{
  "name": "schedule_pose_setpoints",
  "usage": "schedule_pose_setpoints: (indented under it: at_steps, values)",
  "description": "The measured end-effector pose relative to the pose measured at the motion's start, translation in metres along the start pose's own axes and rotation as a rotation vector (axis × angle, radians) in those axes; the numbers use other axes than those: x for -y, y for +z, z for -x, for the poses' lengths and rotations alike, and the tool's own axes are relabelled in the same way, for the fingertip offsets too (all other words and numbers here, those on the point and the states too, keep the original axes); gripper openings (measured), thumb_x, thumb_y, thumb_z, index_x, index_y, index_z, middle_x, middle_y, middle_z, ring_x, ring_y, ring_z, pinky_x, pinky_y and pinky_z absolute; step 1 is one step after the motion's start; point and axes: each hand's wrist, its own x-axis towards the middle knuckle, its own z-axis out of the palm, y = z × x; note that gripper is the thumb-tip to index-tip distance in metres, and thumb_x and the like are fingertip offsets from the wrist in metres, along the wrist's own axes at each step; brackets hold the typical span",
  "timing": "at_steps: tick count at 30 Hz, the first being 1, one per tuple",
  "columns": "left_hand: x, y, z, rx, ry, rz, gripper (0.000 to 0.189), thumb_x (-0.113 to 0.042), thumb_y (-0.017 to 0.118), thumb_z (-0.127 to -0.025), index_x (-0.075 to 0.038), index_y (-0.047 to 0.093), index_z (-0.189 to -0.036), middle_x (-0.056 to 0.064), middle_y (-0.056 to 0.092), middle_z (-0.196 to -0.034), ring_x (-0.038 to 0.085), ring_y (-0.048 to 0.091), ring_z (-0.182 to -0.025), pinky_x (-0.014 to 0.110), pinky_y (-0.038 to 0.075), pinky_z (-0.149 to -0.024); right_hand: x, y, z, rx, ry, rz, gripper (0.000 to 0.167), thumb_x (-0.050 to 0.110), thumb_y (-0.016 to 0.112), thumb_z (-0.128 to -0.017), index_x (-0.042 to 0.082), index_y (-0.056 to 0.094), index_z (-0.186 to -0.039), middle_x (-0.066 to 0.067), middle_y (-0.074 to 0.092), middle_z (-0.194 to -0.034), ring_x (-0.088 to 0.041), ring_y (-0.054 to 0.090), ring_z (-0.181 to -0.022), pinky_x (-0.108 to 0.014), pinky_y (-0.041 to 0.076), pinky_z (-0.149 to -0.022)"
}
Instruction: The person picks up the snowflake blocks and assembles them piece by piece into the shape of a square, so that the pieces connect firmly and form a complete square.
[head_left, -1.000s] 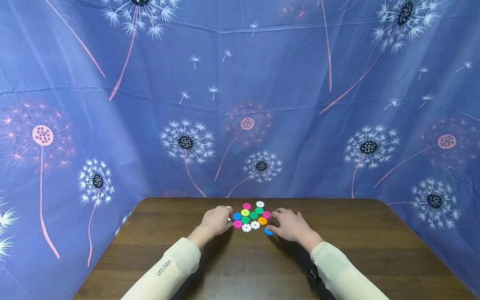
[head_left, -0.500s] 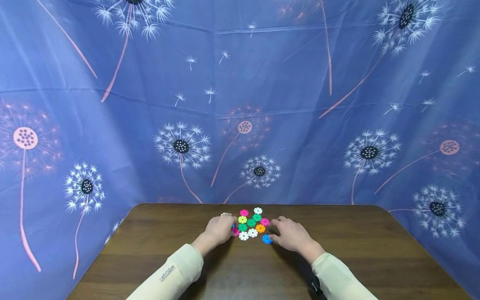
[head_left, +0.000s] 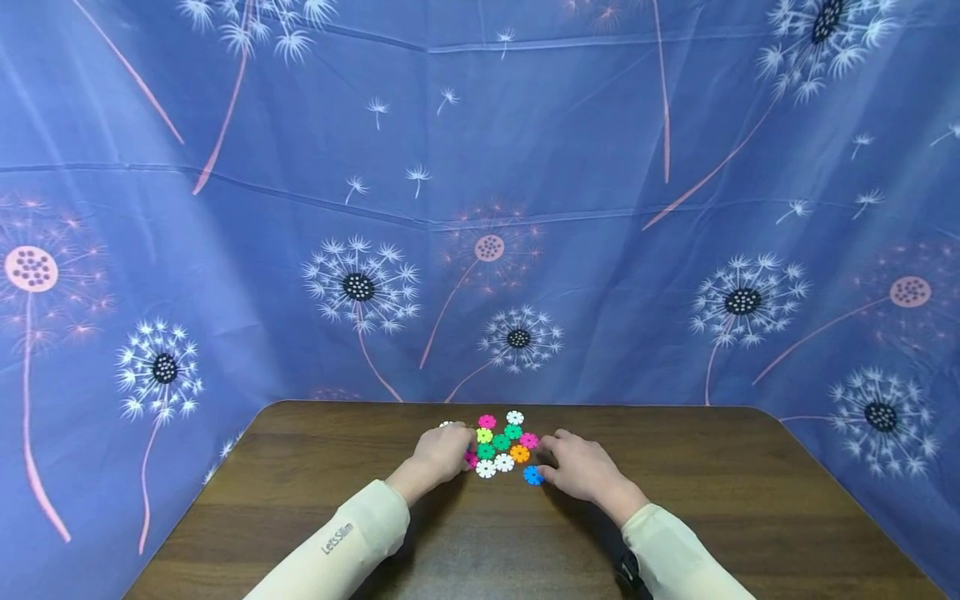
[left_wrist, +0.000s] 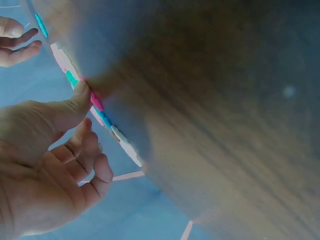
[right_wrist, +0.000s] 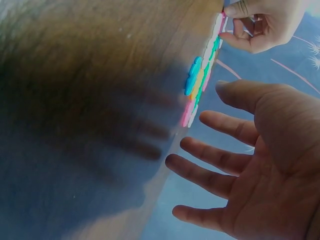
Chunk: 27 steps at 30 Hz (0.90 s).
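Note:
Several flower-shaped plastic discs lie flat in a cluster at the far middle of the table. In the head view my left hand (head_left: 438,452) is at the cluster's left side, partly covering a pink disc (head_left: 471,459). Its thumb touches that disc's edge in the left wrist view, with the other fingers bent. A blue disc (left_wrist: 106,120) shows beside the thumb. My right hand (head_left: 587,469) is at the right side, its fingers spread and holding nothing, the thumb close to another blue disc (head_left: 532,475). Orange (head_left: 520,453), green (head_left: 502,442) and yellow (head_left: 483,436) discs lie between the hands.
The brown wooden table (head_left: 480,542) ends just behind the discs. A blue cloth (head_left: 600,250) printed with dandelions hangs behind and at both sides. A white disc (head_left: 447,423) peeks out behind my left hand.
My left hand has shifted right over the cluster's left edge, covering the blue disc there and part of the pink one. My right hand has barely moved beside the other blue disc.

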Motion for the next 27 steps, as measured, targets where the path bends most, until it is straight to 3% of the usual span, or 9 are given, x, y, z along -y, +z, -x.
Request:
schedule_pose_setpoints:
  at_steps: [8,15,21,27]
  values:
    - [0.000,-0.002,-0.001,0.043,-0.027,0.050,0.043,-0.011,0.093,-0.068,-0.017,0.050,-0.072,-0.004,0.046,-0.075,0.015,0.055,-0.071,0.032,0.048,-0.056,0.000,0.001,-0.002,-0.013,-0.007,0.011,0.023,0.030,0.078,-0.089,0.014,0.071,-0.103,0.000,0.060,-0.092,-0.026,0.063,-0.086,-0.055,0.052,-0.076]
    - [0.002,-0.005,0.004,0.081,-0.060,0.199,0.041,-0.008,0.092,-0.069,-0.017,0.052,-0.074,-0.008,0.048,-0.068,0.011,0.049,-0.067,0.031,0.043,-0.054,0.003,0.000,-0.003,0.013,0.020,-0.001,0.020,0.029,0.078,-0.089,0.014,0.072,-0.100,0.001,0.059,-0.089,-0.025,0.061,-0.085,-0.059,0.049,-0.080]
    - [0.007,-0.010,0.011,0.045,-0.020,0.398,0.030,-0.008,0.091,-0.072,-0.013,0.062,-0.070,-0.009,0.050,-0.064,0.007,0.045,-0.065,0.027,0.041,-0.059,0.004,0.004,-0.004,0.022,-0.007,-0.011,0.018,0.027,0.082,-0.086,0.017,0.069,-0.091,0.004,0.053,-0.083,-0.020,0.057,-0.079,-0.056,0.048,-0.073]
    - [0.010,-0.020,0.014,-0.025,-0.027,0.486,0.027,-0.007,0.090,-0.072,-0.011,0.063,-0.071,-0.008,0.051,-0.066,0.006,0.044,-0.065,0.026,0.040,-0.061,0.004,0.008,-0.006,0.012,-0.036,-0.012,0.022,0.027,0.086,-0.081,0.017,0.067,-0.088,0.004,0.051,-0.081,-0.018,0.054,-0.077,-0.053,0.046,-0.070]
